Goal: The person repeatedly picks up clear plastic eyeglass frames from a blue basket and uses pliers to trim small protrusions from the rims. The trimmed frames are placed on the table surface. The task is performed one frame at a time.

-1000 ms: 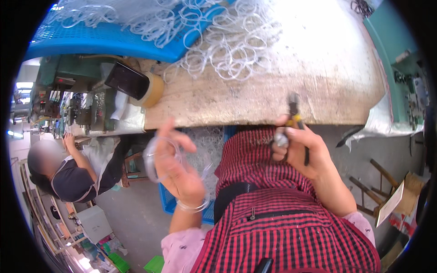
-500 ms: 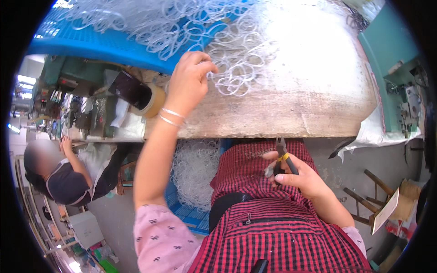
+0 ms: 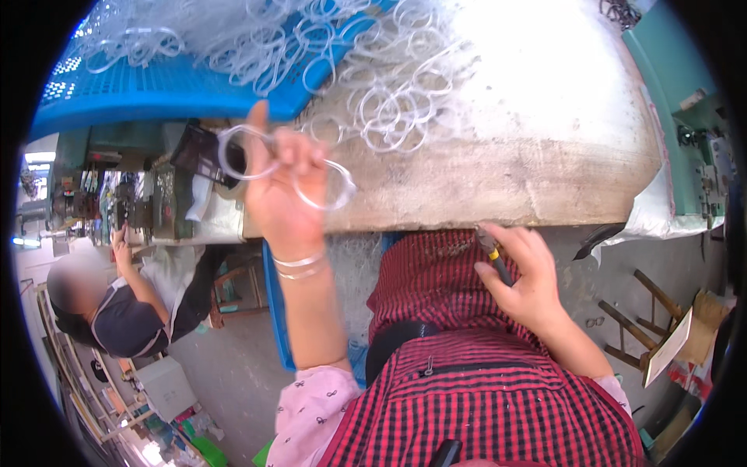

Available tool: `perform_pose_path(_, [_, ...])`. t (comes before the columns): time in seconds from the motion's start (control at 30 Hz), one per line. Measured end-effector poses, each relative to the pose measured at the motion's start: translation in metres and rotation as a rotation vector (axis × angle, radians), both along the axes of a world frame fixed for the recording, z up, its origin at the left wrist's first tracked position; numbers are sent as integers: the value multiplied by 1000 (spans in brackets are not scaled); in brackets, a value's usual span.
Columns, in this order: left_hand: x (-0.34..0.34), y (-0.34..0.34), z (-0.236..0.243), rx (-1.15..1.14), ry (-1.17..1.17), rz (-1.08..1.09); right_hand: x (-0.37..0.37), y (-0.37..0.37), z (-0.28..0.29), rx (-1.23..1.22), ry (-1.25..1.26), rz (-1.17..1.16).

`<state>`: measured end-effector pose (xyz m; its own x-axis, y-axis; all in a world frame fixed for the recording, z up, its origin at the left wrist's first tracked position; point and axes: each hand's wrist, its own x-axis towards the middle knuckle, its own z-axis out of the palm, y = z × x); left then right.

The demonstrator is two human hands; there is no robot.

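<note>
Clear plastic rings hang in my left hand, which is raised over the near edge of the wooden table. The hand is blurred, with the fingers closed on the rings and one loop beside each side of the fingers. My right hand is wrapped round cutting pliers with black and yellow handles, close to my lap at the table edge. The fingers partly cover the jaws. More clear rings lie in a loose pile on the table, ahead of my left hand.
A tilted blue basket heaped with rings stands at the far left. Below the table edge is another blue basket with rings. Green machinery is at the right. A person sits to the left; a wooden stool stands right.
My left hand has come back from the pile toward me, now with rings in it. My right hand has shifted slightly right and turned, covering more of the pliers.
</note>
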<state>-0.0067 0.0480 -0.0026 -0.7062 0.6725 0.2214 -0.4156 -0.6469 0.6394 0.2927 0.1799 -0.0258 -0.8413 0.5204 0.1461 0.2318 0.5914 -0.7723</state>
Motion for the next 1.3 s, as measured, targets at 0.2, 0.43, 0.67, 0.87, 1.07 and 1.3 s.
perform_pose_path(0.2, [82,1,21,-58,-270,-365,-26,8,36,261,132,171])
perform_pose_path(0.43, [96,14,34,-308,-56,-315,-31,21,51,547,136,338])
perform_pose_path(0.67, [104,23,38,-448,157,-325,-37,42,56,824,203,425])
perform_pose_path(0.87, [104,24,39,-357,75,-391,-41,46,52,828,273,454])
perform_pose_path(1.07, [105,27,39,-329,68,-399,-41,46,49,892,311,411])
perform_pose_path(1.3, [100,20,30,-208,69,-299,-32,33,40,719,248,326])
